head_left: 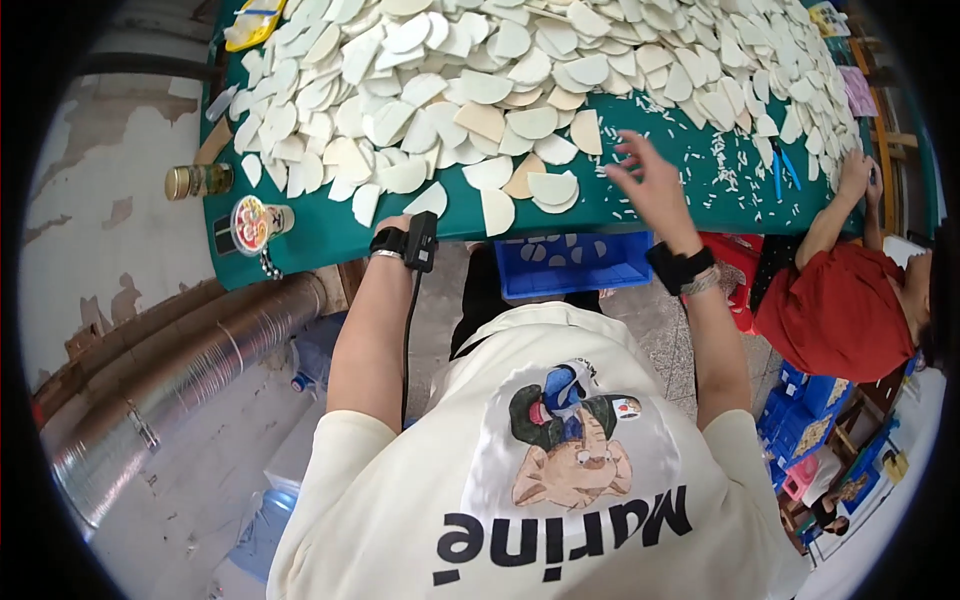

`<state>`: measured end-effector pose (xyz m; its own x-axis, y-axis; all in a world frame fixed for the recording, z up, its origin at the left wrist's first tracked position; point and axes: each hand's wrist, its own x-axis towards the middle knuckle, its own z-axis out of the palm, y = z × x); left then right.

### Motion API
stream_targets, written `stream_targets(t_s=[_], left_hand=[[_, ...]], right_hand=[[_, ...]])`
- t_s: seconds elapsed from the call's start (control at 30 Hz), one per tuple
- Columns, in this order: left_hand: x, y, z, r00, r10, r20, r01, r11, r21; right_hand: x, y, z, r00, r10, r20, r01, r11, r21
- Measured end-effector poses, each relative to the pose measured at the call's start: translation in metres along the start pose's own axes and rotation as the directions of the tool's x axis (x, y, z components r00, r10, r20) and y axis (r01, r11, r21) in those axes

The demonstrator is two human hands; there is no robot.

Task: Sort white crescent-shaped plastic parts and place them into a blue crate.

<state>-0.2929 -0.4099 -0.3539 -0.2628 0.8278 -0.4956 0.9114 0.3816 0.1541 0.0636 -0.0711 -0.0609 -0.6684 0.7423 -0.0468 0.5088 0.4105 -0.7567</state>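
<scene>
A big heap of flat, half-round pale pads (485,85) covers the far part of a green table (330,230). A few are cream-coloured rather than white. My right hand (652,190) hovers above the green surface near the heap's front edge, its fingers apart with nothing visible in them. Small white strips (725,180) lie scattered beside it. At the table's near edge is my left hand (396,222), close to a single half-round pad (428,200). A black device on the wrist hides most of that hand, so its fingers do not show.
Below the table edge, a blue bin (580,287) holds several pads. A lidded cup (252,225) and a gold-capped jar (198,181) stand at the left. A blue-handled tool (787,172) lies to the right, near a co-worker in red (840,310) whose hands are at the table.
</scene>
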Motion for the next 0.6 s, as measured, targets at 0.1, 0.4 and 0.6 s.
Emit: stream_targets(t_s=[0.1,0.4,0.6], left_hand=[[0.001,0.006,-0.014,0.996,-0.082,0.041,0.083,0.996,-0.034],[0.004,0.047,-0.054,0.973,-0.196,0.125,0.212,0.967,-0.139],[-0.005,0.061,-0.075,0.946,-0.268,0.182,0.304,0.927,-0.217]], right_hand=[[-0.02,-0.035,0.047,0.905,-0.386,0.177,0.423,0.861,-0.282],[-0.007,-0.004,0.064,0.758,-0.63,0.17,0.604,0.58,-0.546],[-0.042,-0.04,0.012,0.967,-0.06,0.249,0.092,0.989,-0.118]])
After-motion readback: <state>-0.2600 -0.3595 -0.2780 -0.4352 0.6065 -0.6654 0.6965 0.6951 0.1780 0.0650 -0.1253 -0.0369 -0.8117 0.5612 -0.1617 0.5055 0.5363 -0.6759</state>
